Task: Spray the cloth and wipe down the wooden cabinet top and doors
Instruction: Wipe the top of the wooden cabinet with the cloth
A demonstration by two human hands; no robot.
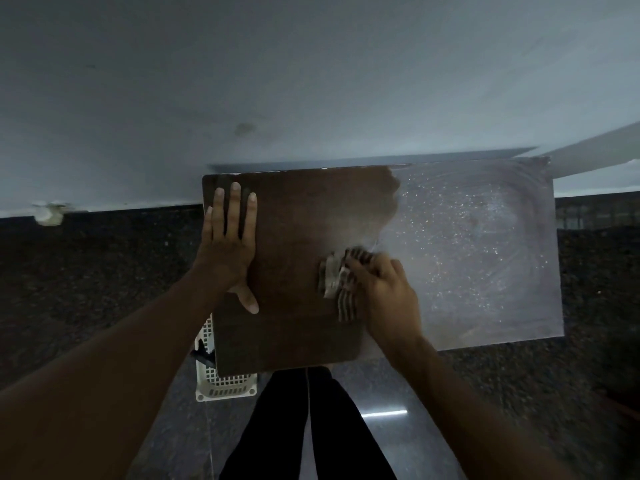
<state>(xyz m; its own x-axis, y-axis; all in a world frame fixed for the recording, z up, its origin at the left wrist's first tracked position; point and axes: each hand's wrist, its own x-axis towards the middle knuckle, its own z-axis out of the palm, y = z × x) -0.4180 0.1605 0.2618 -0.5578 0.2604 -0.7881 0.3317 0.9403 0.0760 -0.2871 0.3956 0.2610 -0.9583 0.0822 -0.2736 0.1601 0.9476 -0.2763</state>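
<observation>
I look straight down on the dark wooden cabinet top (298, 216), which stands against a pale wall. Its left half is dark and clean; its right half is grey with dust and speckles. My left hand (230, 244) lies flat, fingers spread, on the top's left edge. My right hand (384, 289) presses a bunched striped cloth (337, 282) onto the wood near the middle, at the border between the dark and dusty areas. The cloth is blurred. The cabinet doors are hidden below the top, and no spray bottle shows.
A white plastic lattice basket (225, 386) stands on the dark speckled floor under the cabinet's front left corner. My legs in black trousers (311, 427) are right at the front edge. The pale wall (277, 81) runs behind the cabinet.
</observation>
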